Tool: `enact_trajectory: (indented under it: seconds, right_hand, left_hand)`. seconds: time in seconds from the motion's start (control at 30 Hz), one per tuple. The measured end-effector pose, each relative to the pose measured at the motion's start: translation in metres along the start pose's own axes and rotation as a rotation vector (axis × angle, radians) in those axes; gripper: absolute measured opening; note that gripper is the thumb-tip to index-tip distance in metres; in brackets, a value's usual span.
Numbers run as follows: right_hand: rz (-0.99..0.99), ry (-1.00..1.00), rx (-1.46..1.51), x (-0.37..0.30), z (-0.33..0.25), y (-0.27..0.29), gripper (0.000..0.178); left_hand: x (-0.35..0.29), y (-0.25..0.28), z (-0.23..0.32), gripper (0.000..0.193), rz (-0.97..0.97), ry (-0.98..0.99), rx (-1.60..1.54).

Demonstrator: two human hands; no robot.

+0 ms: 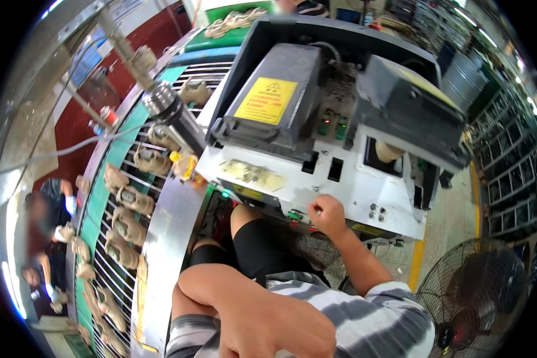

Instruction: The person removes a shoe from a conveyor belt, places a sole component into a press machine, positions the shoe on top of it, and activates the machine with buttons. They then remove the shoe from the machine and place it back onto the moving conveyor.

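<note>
My right hand (328,215) is closed in a fist at the front edge of a white-topped machine (346,194). Nothing shows in its fingers. Just below it, green and red buttons (296,216) sit on the machine's front. My left hand (280,327) is raised close in front of me at the lower edge, back of the hand showing. Its fingers are bent down and largely cut off, so I cannot see what they hold. Two dark grey housings (280,83) top the machine. A beige rounded piece (388,151) sits in the opening under the right-hand one.
On my left runs a rod conveyor (152,224) carrying several beige shoes (124,225). Beside it lies a metal ledge (176,221) with a small yellow-capped bottle (184,164). A floor fan (474,298) stands at lower right, metal racks (507,173) behind. Other people work at far left.
</note>
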State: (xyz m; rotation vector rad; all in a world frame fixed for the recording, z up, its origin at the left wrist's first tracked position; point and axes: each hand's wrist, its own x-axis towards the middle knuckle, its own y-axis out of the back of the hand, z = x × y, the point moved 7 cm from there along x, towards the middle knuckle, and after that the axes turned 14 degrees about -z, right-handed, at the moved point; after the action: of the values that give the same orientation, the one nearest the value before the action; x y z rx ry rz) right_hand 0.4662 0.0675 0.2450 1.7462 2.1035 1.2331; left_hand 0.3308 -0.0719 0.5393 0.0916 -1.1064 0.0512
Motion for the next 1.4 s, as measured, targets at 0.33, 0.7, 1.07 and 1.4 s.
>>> enact_trajectory:
  seconds: [0.33, 0.7, 1.07, 1.4]
  right_hand:
    - [-0.074, -0.131, -0.26, 0.019, 0.004, -0.029, 0.01]
    - [-0.023, -0.122, -0.333, 0.018, -0.004, -0.029, 0.01]
    - [0.022, -0.179, -0.377, 0.013, -0.004, -0.03, 0.011]
    - [0.069, -0.215, -0.433, 0.007, -0.006, -0.028, 0.01]
  left_hand:
    - [-0.007, 0.016, 0.008, 0.026, 0.029, -0.158, 0.218]
    - [-0.022, -0.01, 0.003, 0.025, 0.173, -0.282, 0.392]
    - [-0.062, -0.005, 0.06, 0.015, 0.17, -0.159, 0.401]
    - [-0.304, 0.001, 0.206, 0.009, 1.297, -0.259, 0.704]
